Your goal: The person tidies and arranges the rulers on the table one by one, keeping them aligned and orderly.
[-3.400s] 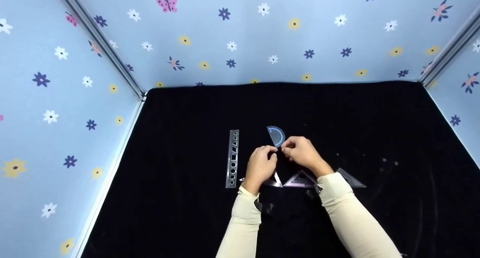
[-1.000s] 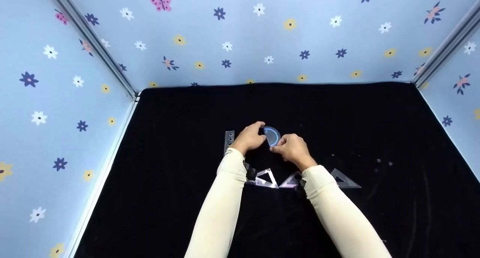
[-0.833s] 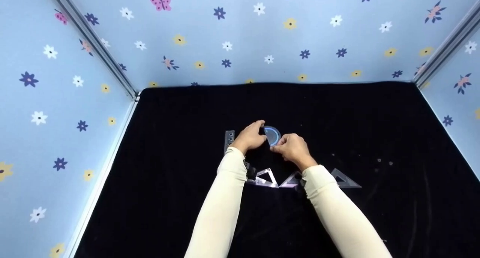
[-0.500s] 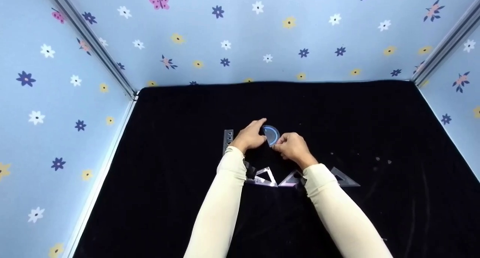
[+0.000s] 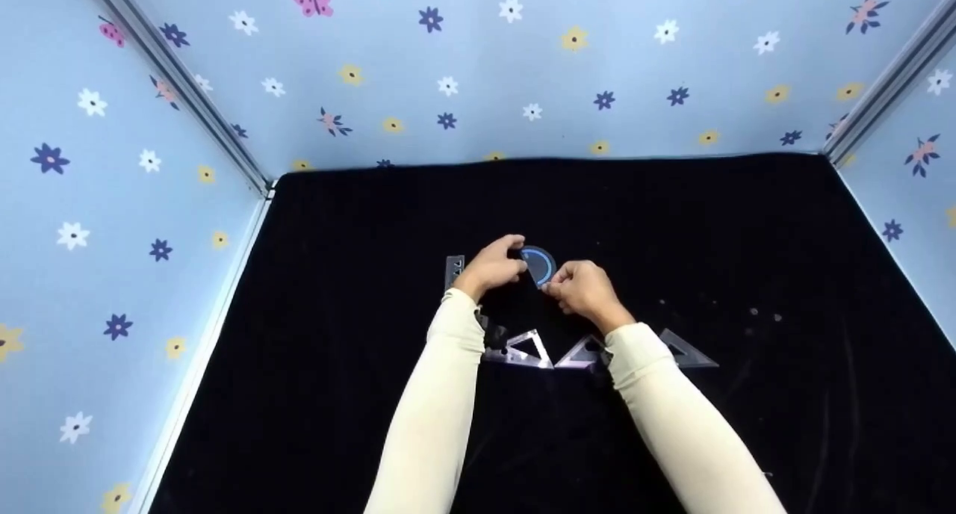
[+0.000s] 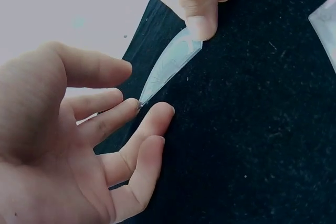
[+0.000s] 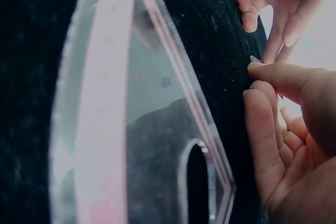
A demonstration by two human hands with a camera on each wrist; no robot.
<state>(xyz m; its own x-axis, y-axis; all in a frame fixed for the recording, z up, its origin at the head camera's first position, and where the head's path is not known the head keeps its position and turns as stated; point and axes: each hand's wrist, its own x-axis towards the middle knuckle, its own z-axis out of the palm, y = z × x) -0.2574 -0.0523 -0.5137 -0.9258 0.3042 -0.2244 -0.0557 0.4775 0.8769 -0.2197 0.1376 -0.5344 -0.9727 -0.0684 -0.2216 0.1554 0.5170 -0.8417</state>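
Note:
A clear protractor (image 5: 539,266) with a blue arc is held up slightly tilted in the middle of the black cloth. My right hand (image 5: 588,290) pinches its lower corner between thumb and fingers. On the other side my left hand (image 5: 493,266) stays loosely spread. The left wrist view has the protractor (image 6: 170,62) nearly edge-on, its far tip touching a finger of that left hand (image 6: 68,129), whose thumb stands apart. From the right wrist, only a small corner shows past the right hand's fingertips (image 7: 257,67).
Partly hidden behind the left hand lies a clear ruler (image 5: 454,267) with cut-out shapes. Closer to me are clear set squares: one at left (image 5: 544,358), one in the middle (image 5: 571,358), and one at right (image 5: 693,355). A flowered wall (image 5: 478,66) bounds the back.
Over these seconds my left hand moved from the protractor's lower corner up to its upper left side, covering part of the ruler. My right hand has kept at the lower corner.

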